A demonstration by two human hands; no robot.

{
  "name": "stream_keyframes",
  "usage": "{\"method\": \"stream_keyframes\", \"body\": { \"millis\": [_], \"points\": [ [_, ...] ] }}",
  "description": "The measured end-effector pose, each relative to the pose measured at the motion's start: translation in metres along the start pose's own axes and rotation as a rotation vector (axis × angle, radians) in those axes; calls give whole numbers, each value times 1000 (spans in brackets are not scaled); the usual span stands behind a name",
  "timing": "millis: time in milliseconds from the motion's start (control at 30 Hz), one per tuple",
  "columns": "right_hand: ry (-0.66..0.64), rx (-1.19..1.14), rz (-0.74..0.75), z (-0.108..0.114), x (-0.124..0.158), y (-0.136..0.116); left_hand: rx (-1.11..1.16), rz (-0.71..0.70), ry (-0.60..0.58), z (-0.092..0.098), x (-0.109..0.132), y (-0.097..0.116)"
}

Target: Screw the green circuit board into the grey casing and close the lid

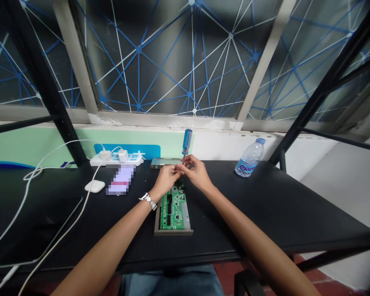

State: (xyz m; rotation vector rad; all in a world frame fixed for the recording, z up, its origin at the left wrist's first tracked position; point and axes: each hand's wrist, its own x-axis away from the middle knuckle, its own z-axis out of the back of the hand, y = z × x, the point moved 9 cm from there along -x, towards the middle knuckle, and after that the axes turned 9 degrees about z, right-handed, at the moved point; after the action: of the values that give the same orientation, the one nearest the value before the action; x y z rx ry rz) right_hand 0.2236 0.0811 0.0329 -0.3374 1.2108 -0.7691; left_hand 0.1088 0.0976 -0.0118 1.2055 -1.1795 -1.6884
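Green circuit board (172,209) sits uncovered in grey metal tray (173,232). Just above board, left hand (168,179) pinched, contents can't tell; right of it, right hand (197,172) pinches blue-handled screwdriver (187,142) upright. Screws: can't tell.

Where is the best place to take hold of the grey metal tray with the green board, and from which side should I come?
Grip the grey metal tray by its near end wall, coming from your own side. That edge looks bare and closest to you, while the green circuit board fills the middle, and your left hand and right hand, holding the blue-handled screwdriver, are over the far end.
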Motion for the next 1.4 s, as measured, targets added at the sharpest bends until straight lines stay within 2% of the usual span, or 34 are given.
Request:
{"method": "stream_keyframes", "body": {
  "millis": [167, 233, 333, 433, 500, 633, 700, 867, 1067, 1167, 1300, 1400],
  "points": [
    [-128, -111, -72, -8, -2, 3, -17, -59, -111, -6, 0, 3],
    [-168, -188, -112, -12, 0, 6, -76, -60, -118, -6, 0, 4],
    [-143, -233, -138, -12, 0, 11, -135, -74, -123, -7, 0, 6],
    [-86, -225, -151, -7, 1, 14, -97, -108, -159, -12, 1, 9],
    [-47, -191, -132, -3, 0, 13, -98, -104, -106, -9, 3, 10],
    [16, -80, -56, 4, -1, 7, -237, -94, 96, 3, 7, 13],
    [39, -33, -38, 5, -1, 4, -265, -93, 140, 6, 9, 16],
    [64, 1, -16, 6, -2, 0, -120, -41, 95, 7, 6, 11],
    [-123, -178, -105, -7, -3, 0, -15, -39, -75, -3, 0, 3],
    [-161, -260, -134, -10, -2, 1, 3, -68, -121, -6, 1, 5],
    [-111, -229, -144, -5, -1, 8, -29, -67, -113, -8, 3, 8],
    [-52, -180, -109, -1, -2, 9, -108, -65, -4, -1, 5, 11]
  ]
}}
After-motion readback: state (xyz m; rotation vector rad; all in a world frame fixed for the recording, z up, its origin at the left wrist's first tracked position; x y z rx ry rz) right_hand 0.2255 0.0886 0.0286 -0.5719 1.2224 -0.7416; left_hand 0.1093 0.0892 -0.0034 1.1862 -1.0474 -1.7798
